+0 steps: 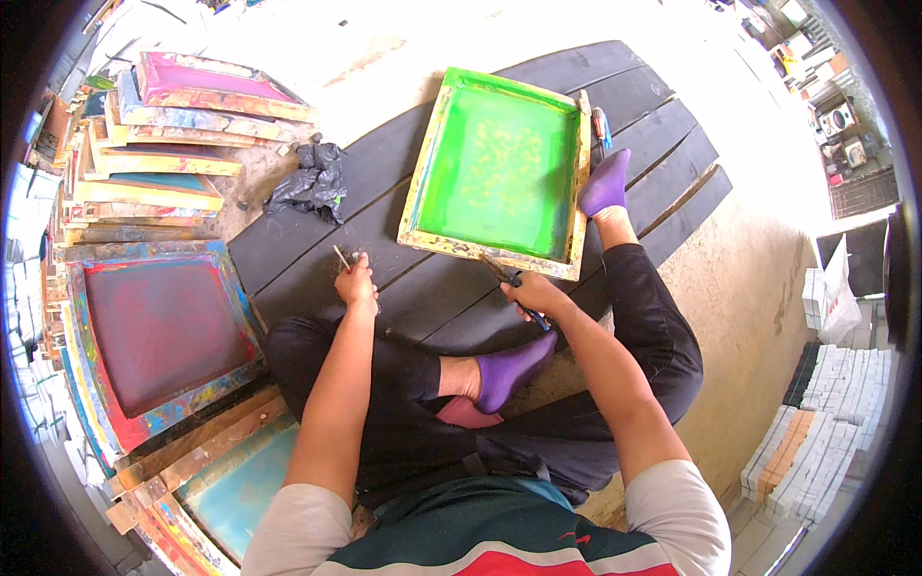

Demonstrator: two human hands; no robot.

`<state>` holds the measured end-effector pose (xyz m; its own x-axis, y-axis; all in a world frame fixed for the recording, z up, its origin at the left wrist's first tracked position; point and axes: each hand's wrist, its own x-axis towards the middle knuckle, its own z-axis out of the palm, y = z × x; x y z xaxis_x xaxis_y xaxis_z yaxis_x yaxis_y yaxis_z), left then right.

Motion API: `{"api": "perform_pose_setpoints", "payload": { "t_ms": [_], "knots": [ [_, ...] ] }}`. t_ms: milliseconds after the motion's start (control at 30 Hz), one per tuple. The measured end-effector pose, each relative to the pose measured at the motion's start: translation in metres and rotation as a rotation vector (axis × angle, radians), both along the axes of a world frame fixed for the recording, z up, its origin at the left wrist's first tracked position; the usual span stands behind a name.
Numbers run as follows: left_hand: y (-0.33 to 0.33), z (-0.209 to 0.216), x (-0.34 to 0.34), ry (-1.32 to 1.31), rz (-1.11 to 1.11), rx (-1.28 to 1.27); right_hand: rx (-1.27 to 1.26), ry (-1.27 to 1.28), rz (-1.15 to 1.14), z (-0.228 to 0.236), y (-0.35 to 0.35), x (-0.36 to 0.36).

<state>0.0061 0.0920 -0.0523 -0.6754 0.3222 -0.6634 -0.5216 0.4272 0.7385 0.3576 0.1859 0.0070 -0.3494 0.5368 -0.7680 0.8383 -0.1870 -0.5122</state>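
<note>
A wooden screen-printing frame (415, 235) with bright green mesh lies on the dark slatted platform, just beyond my hands. My right hand (538, 296) is closed around dark pliers (499, 271) with black and blue handles. Their tip reaches the near edge of the frame; whether it grips anything there I cannot tell. To the left, my left hand (357, 286) is closed on a thin stick-like tool (342, 257), pointing away from me and apart from the frame. Most of that tool is hidden in the fingers.
Stacked screen frames (206, 120) stand at the far left. A frame with dark red mesh (168, 326) and one with pale blue mesh (240, 480) lie nearer. A crumpled black plastic bag (312, 180) rests on the platform (629, 96). My purple-socked foot (605, 182) touches the green frame's right side.
</note>
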Motion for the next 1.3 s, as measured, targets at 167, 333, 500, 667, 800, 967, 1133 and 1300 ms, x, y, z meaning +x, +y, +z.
{"api": "perform_pose_setpoints", "payload": {
  "t_ms": [167, 333, 500, 667, 800, 967, 1133, 1300],
  "knots": [
    [-0.003, 0.007, 0.026, 0.013, -0.123, 0.012, 0.595, -0.267, 0.142, -0.019, -0.029, -0.006],
    [-0.005, 0.019, 0.063, -0.075, -0.146, 0.12, 0.607, -0.309, 0.141, -0.022, -0.038, -0.011],
    [-0.008, 0.026, 0.104, -0.188, -0.357, 0.116, 0.665, -0.328, 0.164, -0.029, -0.042, -0.007],
    [-0.003, 0.031, 0.128, -0.209, -0.486, 0.162, 0.748, -0.315, 0.206, -0.046, -0.037, 0.003],
    [0.004, 0.034, 0.136, -0.205, -0.558, 0.133, 0.782, -0.286, 0.239, -0.045, -0.037, 0.007],
    [0.007, 0.036, 0.141, -0.21, -0.59, 0.161, 0.887, -0.186, 0.242, -0.047, -0.033, 0.02],
    [0.007, 0.036, 0.143, -0.257, -0.642, 0.214, 0.902, -0.091, 0.364, -0.026, -0.045, 0.012],
    [0.003, 0.035, 0.133, -0.377, -0.609, 0.169, 0.798, -0.072, 0.361, -0.004, -0.052, 0.001]
  ]
}}
